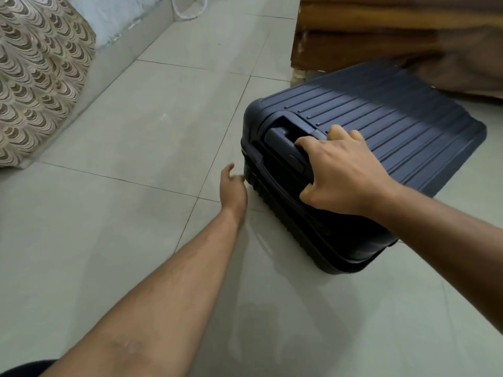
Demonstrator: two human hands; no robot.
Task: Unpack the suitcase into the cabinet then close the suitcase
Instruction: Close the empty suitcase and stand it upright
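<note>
- Head view, far left: patterned cushion [40, 74] near the wall, well apart from the work.
- Left hand [233, 186] low at the suitcase's near-left corner; fingers loosely apart, holding nothing, fingertips about touching the seam side.
- Suitcase [381, 126] lies flat and closed on the tile floor [136, 131], long axis running away to the right.
- Right hand [340, 172] is on it, fingers curled round the top handle [283, 137].
- Wooden furniture [394, 36] crowds the far-right edge; open floor lies left and near, likely the room for swinging the lid.
</note>
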